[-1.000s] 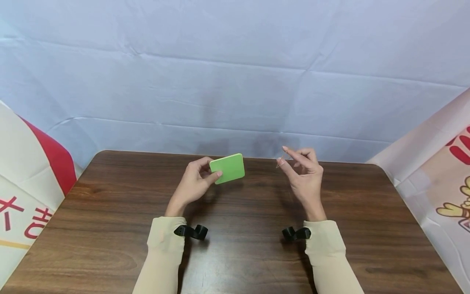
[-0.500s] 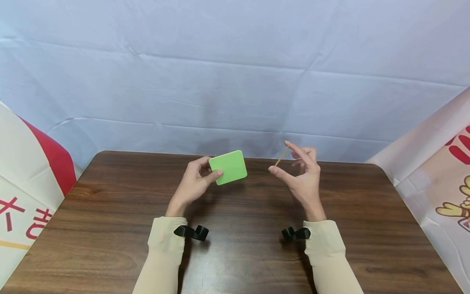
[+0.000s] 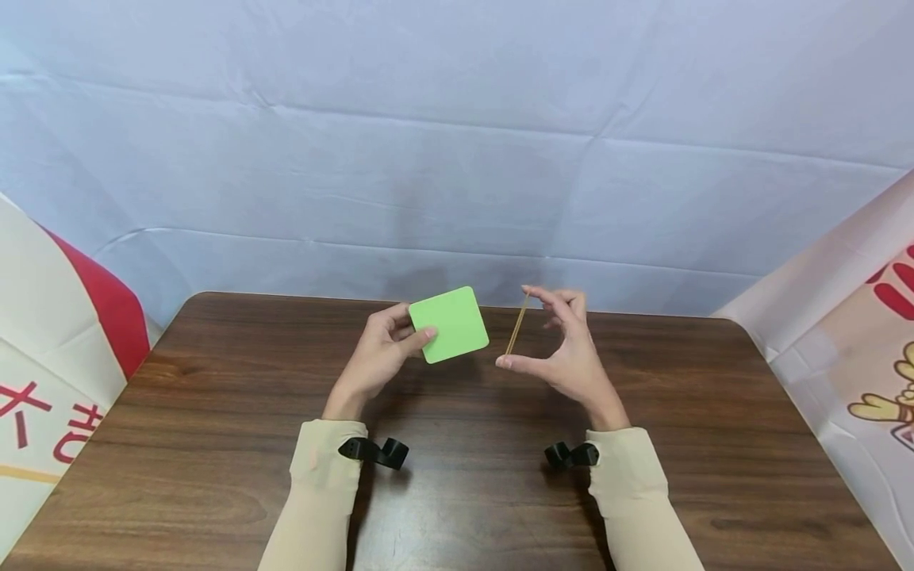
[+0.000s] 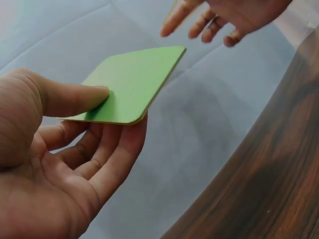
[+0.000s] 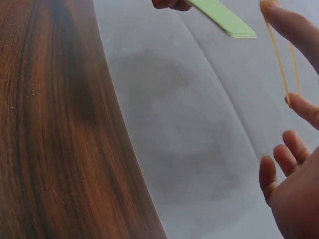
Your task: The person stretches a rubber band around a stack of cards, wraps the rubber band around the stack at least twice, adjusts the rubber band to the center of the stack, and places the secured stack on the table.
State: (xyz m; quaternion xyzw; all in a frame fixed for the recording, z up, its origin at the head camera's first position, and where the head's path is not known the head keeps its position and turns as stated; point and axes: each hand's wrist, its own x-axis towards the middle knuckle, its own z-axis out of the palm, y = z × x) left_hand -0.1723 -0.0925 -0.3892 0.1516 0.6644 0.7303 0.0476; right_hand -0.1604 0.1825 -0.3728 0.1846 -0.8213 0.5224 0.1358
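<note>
A thin, layered stack of green cards (image 3: 460, 321) with rounded corners is gripped by my left hand (image 3: 374, 357), thumb on the face and fingers behind. In the left wrist view, the thumb presses on the green cards (image 4: 142, 82), which tilt above the palm. To the right, my right hand (image 3: 571, 357) bears a yellow rubber band (image 3: 517, 324) stretched between its spread thumb and index finger. The right wrist view shows two strands of the rubber band (image 5: 277, 59), with the other fingers loosely bent. A small gap separates band and cards.
Both hands are above the far part of a dark brown wooden table (image 3: 457, 492). A pale cloth backdrop (image 3: 457, 174) hangs behind it. Printed banners stand at the left (image 3: 64, 349) and right. A black camera mount (image 3: 374, 452) sits at each wrist.
My right hand has moved left towards the cards, spreading thumb and index finger so the rubber band stretches longer. My left hand has turned the cards slightly, showing more of their face.
</note>
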